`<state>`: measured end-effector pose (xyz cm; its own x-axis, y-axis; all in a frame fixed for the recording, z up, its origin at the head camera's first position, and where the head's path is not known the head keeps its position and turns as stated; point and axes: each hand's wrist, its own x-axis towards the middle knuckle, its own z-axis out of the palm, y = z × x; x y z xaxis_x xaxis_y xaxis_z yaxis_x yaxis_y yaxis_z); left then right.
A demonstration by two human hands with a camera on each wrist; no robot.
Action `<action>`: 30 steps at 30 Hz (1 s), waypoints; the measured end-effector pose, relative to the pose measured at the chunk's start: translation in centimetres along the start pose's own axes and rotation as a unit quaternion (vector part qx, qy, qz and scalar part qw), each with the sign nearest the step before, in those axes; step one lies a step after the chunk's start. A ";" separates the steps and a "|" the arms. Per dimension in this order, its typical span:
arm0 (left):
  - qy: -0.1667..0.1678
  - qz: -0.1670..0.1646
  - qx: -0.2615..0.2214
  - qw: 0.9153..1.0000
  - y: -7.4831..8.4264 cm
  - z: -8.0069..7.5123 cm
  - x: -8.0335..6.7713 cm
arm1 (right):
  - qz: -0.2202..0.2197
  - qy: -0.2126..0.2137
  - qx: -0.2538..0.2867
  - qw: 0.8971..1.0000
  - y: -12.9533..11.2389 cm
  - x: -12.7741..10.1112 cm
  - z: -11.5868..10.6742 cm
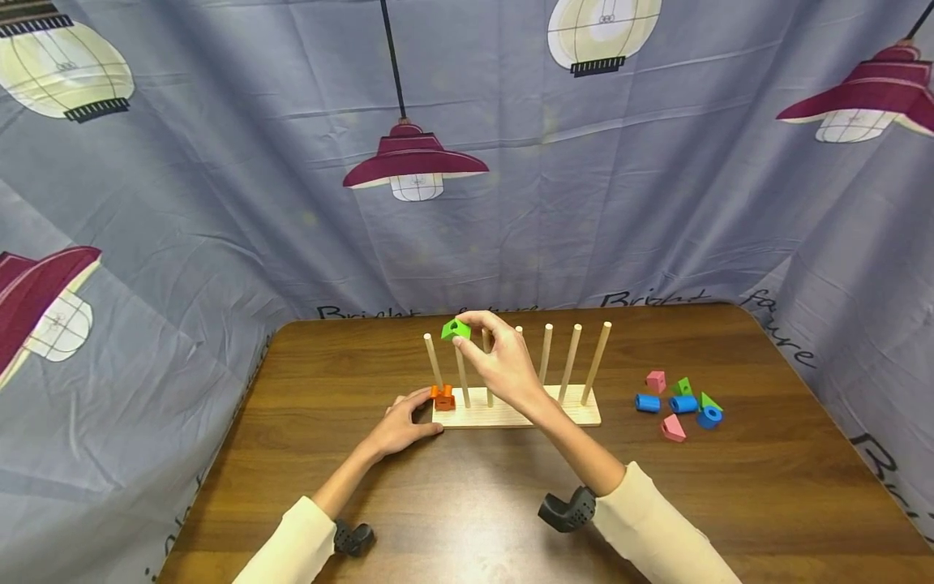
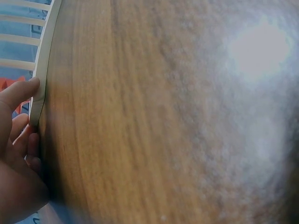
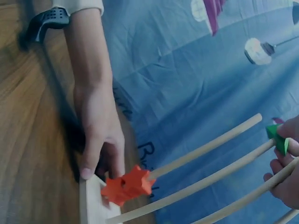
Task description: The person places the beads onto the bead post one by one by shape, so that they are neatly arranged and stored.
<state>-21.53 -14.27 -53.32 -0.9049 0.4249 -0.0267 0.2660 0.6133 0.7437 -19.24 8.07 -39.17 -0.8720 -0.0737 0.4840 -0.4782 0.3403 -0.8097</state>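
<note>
A wooden peg rack point(image 1: 503, 418) with a row of upright pegs stands on the table. My left hand point(image 1: 397, 426) grips its left end, thumb on the front edge and the other fingers round the end, as the left wrist view shows. Orange star-shaped blocks point(image 3: 128, 185) sit low on the leftmost peg. Above the rack, my right hand point(image 1: 505, 365) pinches a green triangular block point(image 1: 456, 332) with a hole through it. In the right wrist view this green block point(image 3: 279, 140) is at the tip of the second peg point(image 3: 210, 179); whether the peg enters the hole cannot be told.
Right of the rack lie loose blocks: pink ones point(image 1: 657, 381), green triangular ones point(image 1: 683, 387) and blue cylinders point(image 1: 647, 403). A grey-blue curtain point(image 1: 503, 227) printed with lamps hangs behind the brown wooden table point(image 1: 328, 365). Each wrist wears a black device point(image 1: 569, 511).
</note>
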 end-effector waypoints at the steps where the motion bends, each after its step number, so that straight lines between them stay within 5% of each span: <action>1: 0.000 -0.003 -0.001 1.000 0.0 0.0 0.0 | 0.005 0.001 0.001 1.000 0.1 -0.1 0.1; 15: -0.001 -0.006 -0.002 1.000 0.1 -0.1 0.0 | 0.103 0.020 0.092 0.990 4.5 -2.8 2.4; 30: -0.004 -0.013 -0.005 1.000 0.1 -0.1 0.0 | 0.151 -0.017 -0.029 0.988 10.9 -6.5 4.8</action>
<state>-21.51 -14.27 -53.19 -0.9084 0.4149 -0.0516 0.2393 0.6173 0.7495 -19.27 7.72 -52.76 -0.9773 0.0084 0.2116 -0.1902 0.4042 -0.8947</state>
